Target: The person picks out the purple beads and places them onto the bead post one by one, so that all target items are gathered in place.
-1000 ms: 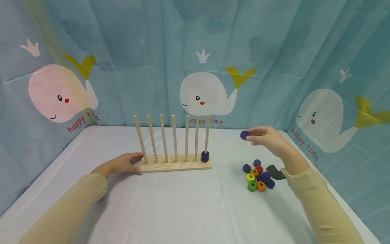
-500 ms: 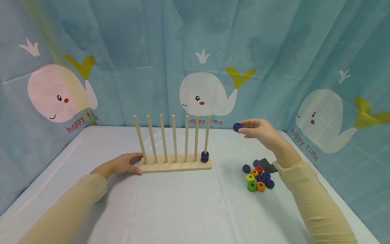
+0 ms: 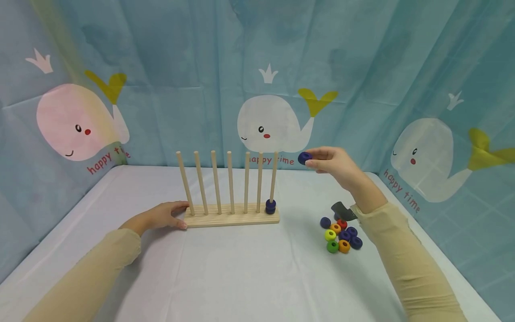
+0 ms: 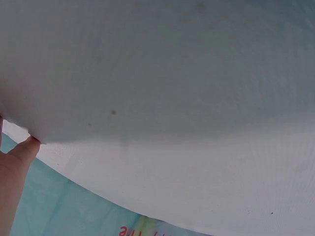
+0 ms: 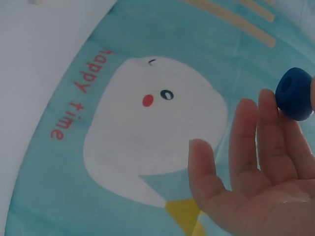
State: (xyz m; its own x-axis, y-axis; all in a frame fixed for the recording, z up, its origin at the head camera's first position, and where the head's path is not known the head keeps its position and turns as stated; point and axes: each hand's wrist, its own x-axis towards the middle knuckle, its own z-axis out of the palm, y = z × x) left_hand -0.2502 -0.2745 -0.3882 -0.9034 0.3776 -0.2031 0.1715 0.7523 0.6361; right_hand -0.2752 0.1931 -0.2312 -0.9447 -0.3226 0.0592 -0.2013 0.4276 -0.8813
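Note:
In the head view, my right hand (image 3: 335, 165) pinches a dark blue bead (image 3: 304, 158) between thumb and fingertips. It is in the air, right of the rightmost peg and near the height of its top. The right wrist view shows the blue bead (image 5: 295, 93) at the fingertips, hole visible, other fingers extended. My left hand (image 3: 162, 217) grips the left end of a wooden peg rack (image 3: 231, 218), thumb in front and fingers behind. Several upright pegs stand in it. Blue beads (image 3: 271, 206) sit stacked at the foot of the rightmost peg.
Right of the rack, several loose beads (image 3: 344, 235) in blue, red, orange, yellow and green lie on the white-covered table (image 3: 237, 277). A dark strap-like piece (image 3: 343, 211) at the right wrist partly hides a blue one. A whale-print curtain (image 3: 193, 107) stands behind.
My right hand has moved left and up with the blue bead, closer to the rightmost peg. The left hand and the rack have stayed in place.

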